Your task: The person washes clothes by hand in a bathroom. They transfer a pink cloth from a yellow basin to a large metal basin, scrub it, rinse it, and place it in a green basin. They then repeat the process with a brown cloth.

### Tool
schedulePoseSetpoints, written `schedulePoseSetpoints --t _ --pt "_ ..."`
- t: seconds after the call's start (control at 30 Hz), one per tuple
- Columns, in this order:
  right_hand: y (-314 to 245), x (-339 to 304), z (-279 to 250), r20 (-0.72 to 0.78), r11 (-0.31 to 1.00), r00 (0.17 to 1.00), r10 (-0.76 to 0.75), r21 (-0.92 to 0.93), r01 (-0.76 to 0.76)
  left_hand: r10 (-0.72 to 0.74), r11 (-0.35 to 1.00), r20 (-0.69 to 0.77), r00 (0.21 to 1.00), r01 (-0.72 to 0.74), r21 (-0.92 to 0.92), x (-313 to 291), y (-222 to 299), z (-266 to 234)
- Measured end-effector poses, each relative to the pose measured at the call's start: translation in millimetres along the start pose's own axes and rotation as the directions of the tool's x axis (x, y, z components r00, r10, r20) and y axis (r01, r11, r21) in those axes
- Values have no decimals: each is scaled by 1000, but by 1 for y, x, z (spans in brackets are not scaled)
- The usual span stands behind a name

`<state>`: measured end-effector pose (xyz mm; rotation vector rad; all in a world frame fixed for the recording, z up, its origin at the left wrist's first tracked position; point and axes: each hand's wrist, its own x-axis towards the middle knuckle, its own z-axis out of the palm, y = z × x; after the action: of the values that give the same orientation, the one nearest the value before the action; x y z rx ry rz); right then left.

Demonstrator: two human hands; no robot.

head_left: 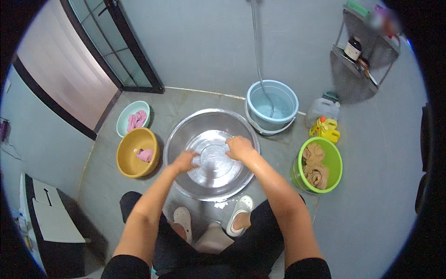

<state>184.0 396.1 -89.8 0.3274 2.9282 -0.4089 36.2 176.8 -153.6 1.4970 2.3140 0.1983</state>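
A wide silver metal basin (pixel 214 172) stands on the floor in front of me, with what looks like a little shiny water on its bottom. Over its left part hovers my left hand (pixel 186 161), slightly blurred, fingers spread and nothing in them. My right hand (pixel 239 148) is above the basin's right part, its fingers bent but apart and bare of any object. Whether either hand touches the metal I cannot tell.
At the left are a mint basin (pixel 122 122) and an orange basin (pixel 121 153), each with pink cloth. A blue water bucket (pixel 260 118) with a hose (pixel 255 42), yellow bottle (pixel 331 132), clear jug (pixel 323 110) and green bucket (pixel 335 162) of brown cloth stand right.
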Motion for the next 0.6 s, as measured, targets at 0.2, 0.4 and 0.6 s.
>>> schedulePoseSetpoints --t 0.2,0.4,0.6 --pt "-6 3 -2 -228 984 973 -39 161 77 34 982 -305 952 -88 -167 -36 43 -83" --pt "41 20 -10 -278 907 952 125 421 3 5 857 -190 982 -102 -505 -24 80 -68" --pt "206 38 -34 -83 753 812 578 438 -491 54 862 -145 988 -120 -493 79 72 -33"
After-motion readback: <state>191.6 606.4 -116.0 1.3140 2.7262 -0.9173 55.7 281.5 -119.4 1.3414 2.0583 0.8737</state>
